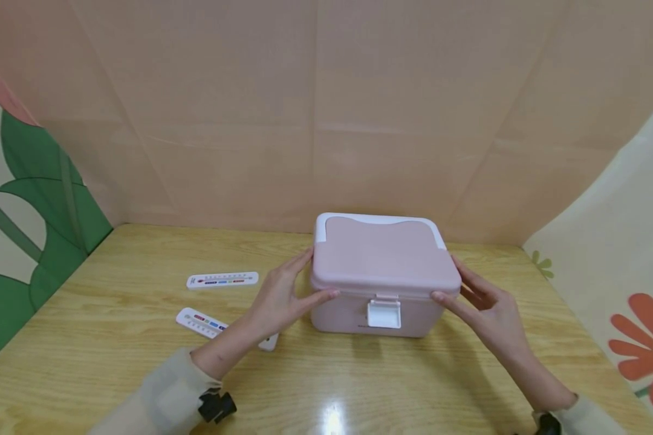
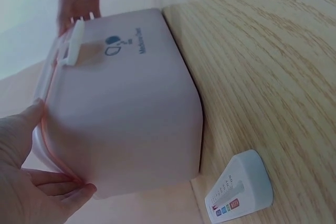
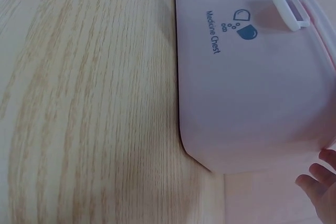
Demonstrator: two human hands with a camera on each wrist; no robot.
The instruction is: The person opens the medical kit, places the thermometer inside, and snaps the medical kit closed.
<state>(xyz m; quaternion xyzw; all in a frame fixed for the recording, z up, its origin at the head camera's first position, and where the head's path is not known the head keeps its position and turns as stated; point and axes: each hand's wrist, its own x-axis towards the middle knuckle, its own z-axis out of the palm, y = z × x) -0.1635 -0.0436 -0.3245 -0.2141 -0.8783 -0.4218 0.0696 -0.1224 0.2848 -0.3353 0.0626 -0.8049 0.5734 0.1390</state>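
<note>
A pink medicine chest (image 1: 383, 260) with a white-trimmed lid stands on the table. Its white front latch (image 1: 384, 314) is flipped outward, and the lid lies down on the box. At the lid's left side, my left hand (image 1: 280, 299) grips the edge, thumb at the front corner and fingers along the side. My right hand (image 1: 492, 311) grips the opposite front corner the same way, thumb in front. In the right wrist view, the printed words "Medicine Chest" (image 3: 212, 32) show on the front; only some right fingertips (image 3: 312, 184) appear there.
A white thermometer (image 1: 222, 280) lies left of the chest. Nearer, another white thermometer (image 1: 201, 322) is partly covered by the left forearm; a white end (image 1: 269, 343) shows past it, perhaps the same piece. A peach cloth (image 1: 223, 151) hangs behind the wooden table (image 1: 114, 338).
</note>
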